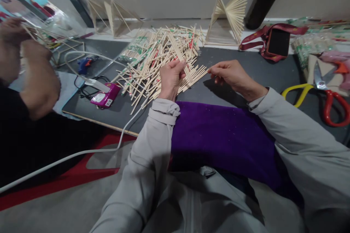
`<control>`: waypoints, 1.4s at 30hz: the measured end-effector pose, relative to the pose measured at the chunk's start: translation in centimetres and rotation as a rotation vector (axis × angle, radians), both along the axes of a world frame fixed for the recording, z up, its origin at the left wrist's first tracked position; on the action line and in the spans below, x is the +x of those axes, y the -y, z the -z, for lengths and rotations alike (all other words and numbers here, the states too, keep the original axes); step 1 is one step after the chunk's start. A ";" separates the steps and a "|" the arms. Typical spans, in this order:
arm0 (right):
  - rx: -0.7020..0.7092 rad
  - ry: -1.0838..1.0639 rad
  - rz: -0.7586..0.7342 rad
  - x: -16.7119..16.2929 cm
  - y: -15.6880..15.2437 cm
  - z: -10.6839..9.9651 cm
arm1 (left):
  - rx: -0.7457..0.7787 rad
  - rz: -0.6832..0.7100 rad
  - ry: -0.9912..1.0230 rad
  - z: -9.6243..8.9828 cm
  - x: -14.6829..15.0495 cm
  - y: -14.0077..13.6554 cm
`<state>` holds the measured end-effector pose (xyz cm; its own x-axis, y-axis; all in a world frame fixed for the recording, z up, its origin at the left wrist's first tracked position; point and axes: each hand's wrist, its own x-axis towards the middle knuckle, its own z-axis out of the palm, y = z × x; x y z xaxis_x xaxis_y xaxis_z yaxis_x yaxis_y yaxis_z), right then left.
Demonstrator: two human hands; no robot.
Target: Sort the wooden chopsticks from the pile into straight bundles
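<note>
My left hand (171, 76) is closed around a small bunch of wooden chopsticks (175, 48), which slants up and away over a loose heap of chopsticks (149, 67). At the right edge of that heap my right hand (232, 76) is pinched, its fingertips at the end of one wooden chopstick (201, 72). The rest of that stick lies among others fanned out beside my left hand. Plastic chopstick wrappers (138, 49) with green print are mixed into the heap's left side.
A fan-shaped stick model (228, 16) stands behind the heap. Scissors (321, 83) and a phone with a red lanyard (277, 42) lie right. A purple power adapter (105, 96) with a white cable and a blue glue gun (84, 64) sit left, near another person's arm (38, 76).
</note>
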<state>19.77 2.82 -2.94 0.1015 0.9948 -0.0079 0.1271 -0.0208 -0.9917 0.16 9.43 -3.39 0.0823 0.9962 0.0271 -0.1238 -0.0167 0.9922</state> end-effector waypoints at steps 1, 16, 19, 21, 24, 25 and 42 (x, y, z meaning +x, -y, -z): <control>-0.005 0.019 -0.006 0.0 0.0 0.1 | 0.021 -0.003 0.011 -0.1 -0.2 -0.1; 0.183 0.611 -0.100 0.7 -0.4 1.4 | 0.081 -0.035 0.015 -0.8 -0.7 -0.1; 0.245 0.759 -0.119 0.6 -0.5 1.6 | 0.079 -0.037 0.031 -1.1 -0.8 0.0; 0.263 0.765 -0.134 0.2 -0.5 1.6 | 0.061 -0.016 0.023 -1.2 -0.7 0.3; 0.226 0.527 -0.127 -0.4 -0.3 1.2 | -0.014 0.099 0.006 -1.1 0.0 1.1; 0.178 0.399 -0.108 -0.5 -0.2 1.0 | -0.047 0.145 0.006 -0.9 0.3 1.4; 0.004 0.028 -0.199 -1.4 0.5 0.7 | -0.126 0.144 0.141 0.5 2.5 2.9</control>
<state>18.34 2.32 -3.61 -0.0971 0.9953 -0.0036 0.1555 0.0116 -0.9878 2.62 6.53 -3.86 0.2284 0.9706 -0.0758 -0.2530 0.1343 0.9581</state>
